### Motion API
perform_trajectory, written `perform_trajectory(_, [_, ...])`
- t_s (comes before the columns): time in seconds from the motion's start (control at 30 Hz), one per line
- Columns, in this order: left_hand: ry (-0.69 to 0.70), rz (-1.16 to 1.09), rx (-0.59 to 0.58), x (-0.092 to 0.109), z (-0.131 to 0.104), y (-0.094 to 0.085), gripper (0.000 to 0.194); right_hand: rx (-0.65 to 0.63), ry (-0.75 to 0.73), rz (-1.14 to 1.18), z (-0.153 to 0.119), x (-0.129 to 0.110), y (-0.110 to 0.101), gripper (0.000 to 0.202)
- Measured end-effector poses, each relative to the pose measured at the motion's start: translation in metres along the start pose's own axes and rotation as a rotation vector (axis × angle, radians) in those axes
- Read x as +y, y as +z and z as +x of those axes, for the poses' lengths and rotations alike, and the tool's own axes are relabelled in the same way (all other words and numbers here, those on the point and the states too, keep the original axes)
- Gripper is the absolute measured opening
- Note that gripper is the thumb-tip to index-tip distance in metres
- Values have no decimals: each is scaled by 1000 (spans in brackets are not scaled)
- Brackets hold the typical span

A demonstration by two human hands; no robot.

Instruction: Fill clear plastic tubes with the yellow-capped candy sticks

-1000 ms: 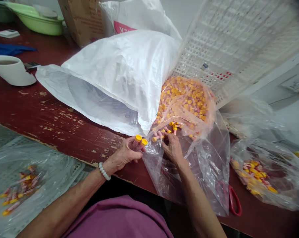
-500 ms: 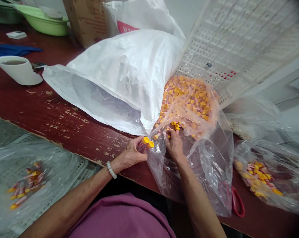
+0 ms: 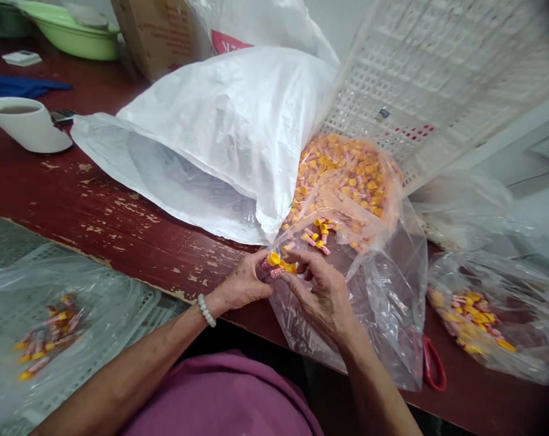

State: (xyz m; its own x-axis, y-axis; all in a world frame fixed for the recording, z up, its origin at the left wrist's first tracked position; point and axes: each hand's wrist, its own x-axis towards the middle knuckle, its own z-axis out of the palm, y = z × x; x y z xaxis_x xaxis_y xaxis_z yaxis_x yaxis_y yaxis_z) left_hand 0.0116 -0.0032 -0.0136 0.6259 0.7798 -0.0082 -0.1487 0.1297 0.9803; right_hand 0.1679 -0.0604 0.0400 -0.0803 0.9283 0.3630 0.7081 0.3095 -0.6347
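Observation:
My left hand (image 3: pixel 243 282), with a pale bead bracelet at the wrist, is closed around small yellow-capped tubes (image 3: pixel 273 259) held together, caps upward. My right hand (image 3: pixel 323 292) is beside it, thumb and fingers pinching a small yellow-capped piece (image 3: pixel 291 267) against the tubes. Another piece with a pink-and-white speckled stem (image 3: pixel 277 273) lies at the right thumb tip. Fingers hide part of what both hands hold. Just beyond, several loose yellow-capped pieces (image 3: pixel 320 243) lie at the mouth of a clear plastic bag (image 3: pixel 374 303), and a large heap of them (image 3: pixel 347 172) fills its back.
A white sack (image 3: pixel 224 103) gapes open on the red table (image 3: pixel 115 224). Behind the heap leans a white perforated crate (image 3: pixel 420 91). Clear bags with capped pieces lie left (image 3: pixel 102 303) and right (image 3: pixel 529 321). Red handles (image 3: pixel 433 363) and a white cup (image 3: pixel 33 130) are nearby.
My right hand has drawn back from the loose pieces and moved left to meet my left hand, bringing yellow-capped pieces with it. My left hand stays nearly in place.

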Motion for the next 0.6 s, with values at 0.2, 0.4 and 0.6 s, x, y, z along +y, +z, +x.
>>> perform_trajectory(0.2, [65,361,18,4,-2,8,21,477,96,29,20,7,20,30])
perform_trajectory(0.4, [24,270,13,0,-1,19,23,452,-38,-79,25,32,40,32])
perform_trajectory(0.6, [-223,-124,98,0,1,-6,34,234,241,-487,28,124,3,20])
